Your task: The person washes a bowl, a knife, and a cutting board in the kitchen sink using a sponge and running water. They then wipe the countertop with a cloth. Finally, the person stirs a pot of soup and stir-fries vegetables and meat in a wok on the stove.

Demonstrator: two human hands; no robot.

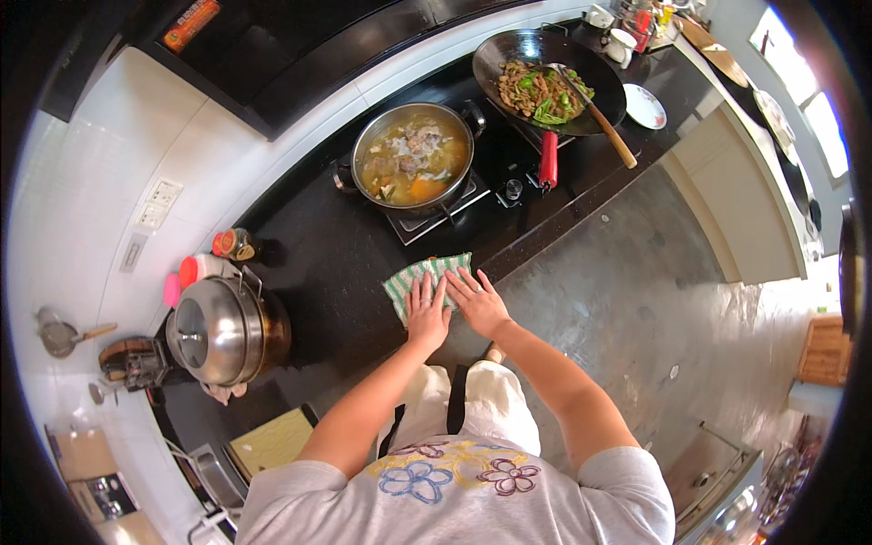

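With fingers loosely spread, the left hand (427, 313) and right hand (481, 304) lie flat on the green-and-white striped cloth (401, 287) beneath them, seemingly wiping, the next stroke calling for even pressure.

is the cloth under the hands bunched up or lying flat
Lying flat: the striped green-and-white cloth is spread on the black counter under the left hand and right hand. Whether it's folded double, I cannot tell.

Left hand (427, 315) and right hand (483, 309): palms down, fingers extended, side by side. Left fingers point forward; right fingers angle forward-left. Left forearm (375, 391) and right forearm (556, 374) reach ahead, converging.
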